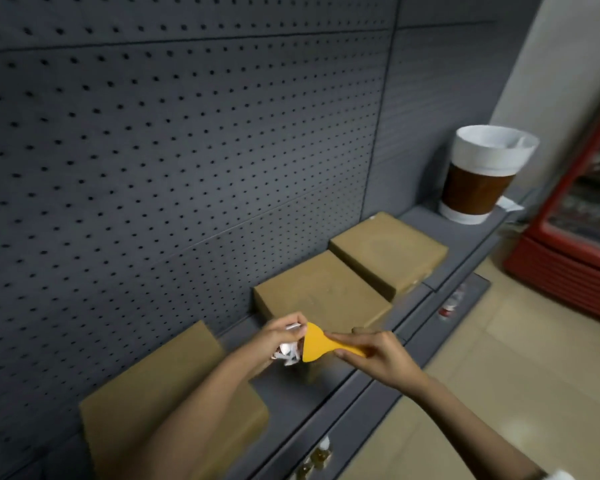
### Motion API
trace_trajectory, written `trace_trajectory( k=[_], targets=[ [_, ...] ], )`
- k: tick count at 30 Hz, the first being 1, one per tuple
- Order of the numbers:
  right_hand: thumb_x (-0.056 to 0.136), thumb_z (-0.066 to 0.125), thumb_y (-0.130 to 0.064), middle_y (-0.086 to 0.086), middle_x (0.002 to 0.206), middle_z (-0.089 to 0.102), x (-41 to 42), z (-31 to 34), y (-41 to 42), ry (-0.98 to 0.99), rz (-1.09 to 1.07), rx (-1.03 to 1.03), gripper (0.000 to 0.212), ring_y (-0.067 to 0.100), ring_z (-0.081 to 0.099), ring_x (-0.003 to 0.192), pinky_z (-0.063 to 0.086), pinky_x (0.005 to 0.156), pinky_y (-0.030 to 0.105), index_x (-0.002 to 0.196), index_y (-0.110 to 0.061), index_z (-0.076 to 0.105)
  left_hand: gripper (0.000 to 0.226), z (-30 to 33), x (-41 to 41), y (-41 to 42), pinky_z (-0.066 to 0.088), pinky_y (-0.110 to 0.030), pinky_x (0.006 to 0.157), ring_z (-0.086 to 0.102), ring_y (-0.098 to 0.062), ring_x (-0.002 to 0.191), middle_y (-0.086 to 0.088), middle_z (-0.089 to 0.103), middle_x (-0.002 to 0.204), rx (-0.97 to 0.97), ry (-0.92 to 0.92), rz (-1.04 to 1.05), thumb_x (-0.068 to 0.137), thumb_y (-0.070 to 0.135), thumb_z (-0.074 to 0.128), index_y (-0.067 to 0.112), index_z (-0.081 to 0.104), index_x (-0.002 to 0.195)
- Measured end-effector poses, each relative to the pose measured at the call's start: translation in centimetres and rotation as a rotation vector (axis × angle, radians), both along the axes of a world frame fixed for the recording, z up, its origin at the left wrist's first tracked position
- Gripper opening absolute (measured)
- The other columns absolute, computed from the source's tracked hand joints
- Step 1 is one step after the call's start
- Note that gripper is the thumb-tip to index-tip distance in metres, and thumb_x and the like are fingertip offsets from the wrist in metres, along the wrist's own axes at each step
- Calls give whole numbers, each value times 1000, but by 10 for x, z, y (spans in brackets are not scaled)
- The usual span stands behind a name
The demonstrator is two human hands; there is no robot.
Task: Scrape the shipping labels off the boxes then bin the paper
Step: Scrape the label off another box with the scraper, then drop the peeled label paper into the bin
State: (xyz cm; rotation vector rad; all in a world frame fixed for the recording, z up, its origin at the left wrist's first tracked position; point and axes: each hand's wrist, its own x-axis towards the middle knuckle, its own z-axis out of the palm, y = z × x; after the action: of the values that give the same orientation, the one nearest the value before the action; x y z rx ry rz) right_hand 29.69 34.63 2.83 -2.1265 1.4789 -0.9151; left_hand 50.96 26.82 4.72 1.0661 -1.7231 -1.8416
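Note:
Three brown cardboard boxes lie in a row on a grey shelf (368, 386): a near box (146, 389), a middle box (321, 292) and a far box (388, 252). Their tops look bare of labels. My left hand (278, 336) is closed on a crumpled wad of white label paper (289, 351). My right hand (378, 351) grips the handle of a yellow plastic scraper (321, 346), whose blade touches the paper. Both hands hover between the near and middle boxes. A brown bin with a white liner (482, 174) stands at the shelf's far end.
A grey pegboard wall (174, 161) backs the shelf. A red display fridge (582, 237) stands on the beige floor to the right. Small bottles (451, 303) sit on a lower shelf, and a scrap of white paper (510, 204) lies beside the bin.

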Motion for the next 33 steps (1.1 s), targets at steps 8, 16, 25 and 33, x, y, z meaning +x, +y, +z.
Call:
trace_trajectory(
  k=[8, 16, 25, 33],
  targets=[
    [87, 49, -57, -10, 65, 46, -171, 20, 5, 71, -266, -138, 33, -4, 49, 59, 44, 57, 31, 120, -61, 46, 19, 18, -197, -14, 33, -18, 38, 45, -11, 45, -4, 48, 57, 83, 219, 4, 92, 18, 51, 17, 48, 73],
    [88, 53, -50, -12, 62, 47, -341, 51, 25, 105, -417, -175, 35, -6, 46, 58, 34, 53, 12, 123, -50, 52, 23, 39, -383, -15, 24, -30, 50, 37, -17, 56, -13, 39, 69, -44, 285, -118, 83, 34, 55, 14, 47, 75],
    [81, 42, -71, -1, 74, 68, -512, 62, 7, -30, -785, -276, 58, 13, 63, 65, 45, 61, 29, 113, -31, 67, 19, 75, -501, -128, 50, -16, 60, 61, -16, 88, -7, 62, 88, 35, 542, 203, 94, 9, 44, 15, 52, 78],
    [81, 60, -54, -25, 95, 69, -604, 113, -139, -118, -773, -404, 34, -14, 62, 83, 47, 71, 13, 113, -46, 62, 23, 120, -657, -232, 50, -12, 64, 61, -14, 101, -4, 67, 108, -121, 646, 141, 89, 5, 37, 18, 52, 77]
  ],
)
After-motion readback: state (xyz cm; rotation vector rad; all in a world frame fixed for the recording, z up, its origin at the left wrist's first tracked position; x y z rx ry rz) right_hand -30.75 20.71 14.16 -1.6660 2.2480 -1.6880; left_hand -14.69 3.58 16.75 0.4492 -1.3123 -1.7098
